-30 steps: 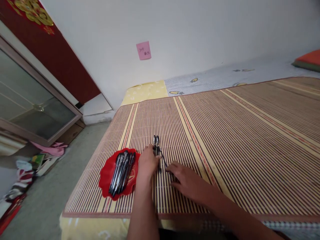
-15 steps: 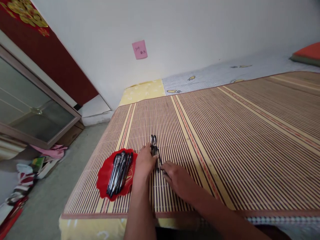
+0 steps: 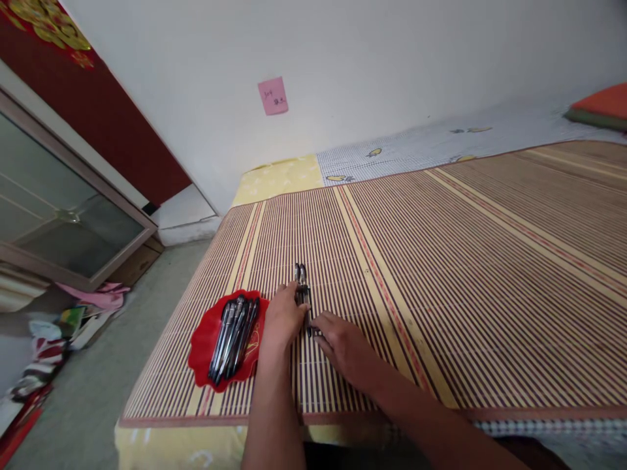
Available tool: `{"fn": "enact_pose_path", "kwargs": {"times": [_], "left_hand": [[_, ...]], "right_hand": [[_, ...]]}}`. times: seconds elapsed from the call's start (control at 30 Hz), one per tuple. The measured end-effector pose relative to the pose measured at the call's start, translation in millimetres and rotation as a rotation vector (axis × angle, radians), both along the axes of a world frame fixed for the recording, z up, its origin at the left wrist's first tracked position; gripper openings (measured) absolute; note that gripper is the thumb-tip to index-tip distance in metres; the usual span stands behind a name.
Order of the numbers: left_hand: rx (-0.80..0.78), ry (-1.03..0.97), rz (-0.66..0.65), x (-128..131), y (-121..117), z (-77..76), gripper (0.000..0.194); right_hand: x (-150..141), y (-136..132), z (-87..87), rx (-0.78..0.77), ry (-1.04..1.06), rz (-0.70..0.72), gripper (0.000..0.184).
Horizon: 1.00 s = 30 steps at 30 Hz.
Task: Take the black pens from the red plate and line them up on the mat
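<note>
My left hand is closed around the middle of a few black pens lying side by side on a striped mat, their upper ends showing past its fingers. To the right, my right hand has its fingers pinched at the lower end of a pen in this small group; the fingers partly cover that end. Beside my left wrist, a red scalloped plate holds several black-and-clear pens in a loose pile.
The striped mat covers a bed against a white wall bearing a pink note. A folded orange item lies at the far right. Left of the bed are a grey floor, a glass-paned door and a heap of belongings.
My right hand has shifted slightly left toward the pens, and the slanted pen at its fingertips now lies closer against the others. My left hand stays in place.
</note>
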State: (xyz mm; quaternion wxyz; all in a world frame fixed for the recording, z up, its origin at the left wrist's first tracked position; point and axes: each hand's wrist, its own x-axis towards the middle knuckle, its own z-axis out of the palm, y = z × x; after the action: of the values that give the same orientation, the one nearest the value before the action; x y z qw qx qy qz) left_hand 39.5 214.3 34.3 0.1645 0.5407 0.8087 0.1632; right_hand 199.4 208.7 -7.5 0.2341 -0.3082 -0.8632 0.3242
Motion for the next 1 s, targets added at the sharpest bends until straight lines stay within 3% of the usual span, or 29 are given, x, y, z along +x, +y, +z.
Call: {"fn": "enact_pose_path", "kwargs": {"times": [0.63, 1.0], "left_hand": [[-0.019, 0.017, -0.013, 2, -2, 8.9, 0.035], [0.134, -0.017, 0.112, -15, -8, 18.2, 0.023]], "right_hand": [[-1, 0, 1.3, -0.007, -0.017, 0.016, 0.022], [-1, 4, -7.9, -0.033, 0.092, -0.009, 0.022]]}}
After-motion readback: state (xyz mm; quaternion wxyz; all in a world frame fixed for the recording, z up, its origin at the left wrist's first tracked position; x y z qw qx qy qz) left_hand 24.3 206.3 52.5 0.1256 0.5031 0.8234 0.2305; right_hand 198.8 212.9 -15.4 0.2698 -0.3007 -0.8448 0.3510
